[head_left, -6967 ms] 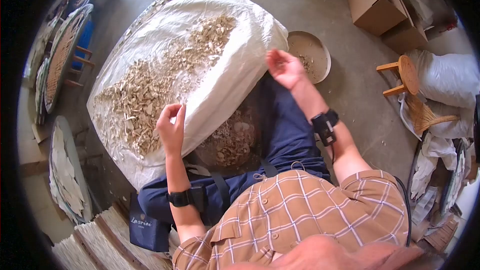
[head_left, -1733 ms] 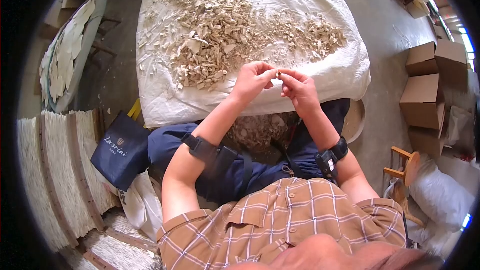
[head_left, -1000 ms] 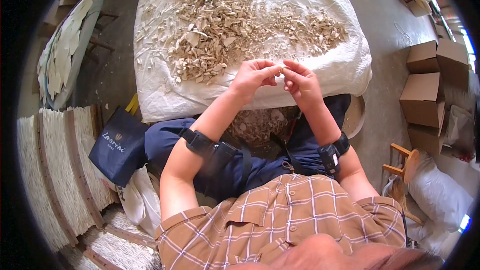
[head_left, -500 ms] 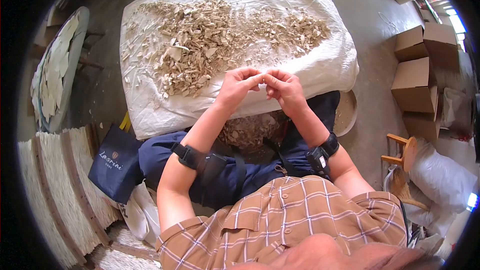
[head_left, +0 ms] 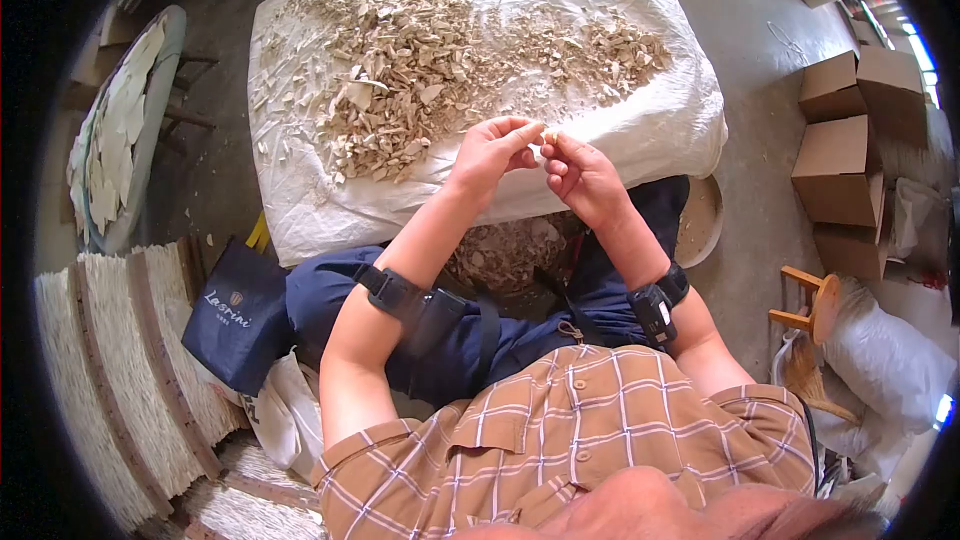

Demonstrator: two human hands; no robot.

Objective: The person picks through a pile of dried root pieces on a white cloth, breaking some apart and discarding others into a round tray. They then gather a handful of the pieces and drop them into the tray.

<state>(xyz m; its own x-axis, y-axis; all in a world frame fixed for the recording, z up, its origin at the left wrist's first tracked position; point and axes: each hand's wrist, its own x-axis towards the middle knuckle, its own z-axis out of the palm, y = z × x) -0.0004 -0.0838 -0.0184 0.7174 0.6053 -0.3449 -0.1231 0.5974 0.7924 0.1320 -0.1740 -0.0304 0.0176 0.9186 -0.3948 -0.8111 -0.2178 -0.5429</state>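
Over the near edge of a table covered with white cloth (head_left: 300, 215), my two hands meet at the fingertips. My left hand (head_left: 494, 155) is closed in a pinch, its thumb and index finger touching a tiny pale piece (head_left: 549, 138). From the other side, my right hand (head_left: 585, 172) pinches the same small piece, with its other fingers curled. Beyond my hands lies a heap of beige, chip-like fragments (head_left: 400, 70), with a looser spread of them (head_left: 620, 50) to the right.
Below the table edge, between my knees, sits a container of fragments (head_left: 505, 255). A round basin (head_left: 703, 220) is at right, near cardboard boxes (head_left: 835, 170) and a wooden stool (head_left: 824, 308). Left are a dark blue bag (head_left: 235, 315) and an oval tray (head_left: 75, 175).
Both hands have shifted slightly right and up in view. The fingertips have turned, and a small pale piece now shows between them. The camera view has moved a little.
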